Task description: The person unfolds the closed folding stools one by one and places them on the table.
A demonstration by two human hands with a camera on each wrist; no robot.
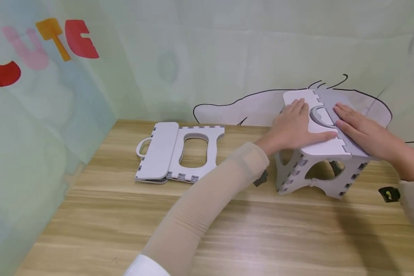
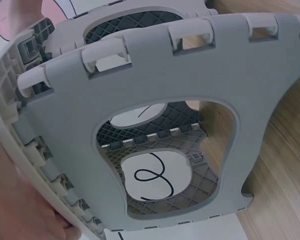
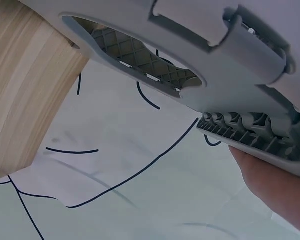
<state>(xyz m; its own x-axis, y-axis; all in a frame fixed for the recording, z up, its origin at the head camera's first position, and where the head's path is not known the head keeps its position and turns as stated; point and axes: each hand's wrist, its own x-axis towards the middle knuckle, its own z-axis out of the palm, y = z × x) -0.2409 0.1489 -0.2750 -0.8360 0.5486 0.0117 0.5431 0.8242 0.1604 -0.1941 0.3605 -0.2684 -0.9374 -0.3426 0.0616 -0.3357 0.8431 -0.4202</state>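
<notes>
An unfolded folding step stool (image 1: pixel 326 149) stands upright at the right of the table in the head view, its top half white and half grey with an oval handle in the middle. On the white half my left hand (image 1: pixel 292 124) lies flat, fingers straight and thumb spread toward the seam. My right hand (image 1: pixel 369 132) rests flat on the grey half. In the left wrist view the stool's side leg panel (image 2: pixel 160 85) shows hinges and a large cutout; the right wrist view shows its underside ribs (image 3: pixel 250 132). A second folding stool (image 1: pixel 158 151) lies folded flat to the left.
The wooden table (image 1: pixel 227 237) runs up to a printed cloth backdrop (image 1: pixel 193 57) with coloured letters at the left. A small black piece (image 1: pixel 389 194) shows beside the right sleeve, and a dark piece (image 1: pixel 261 178) below the left wrist.
</notes>
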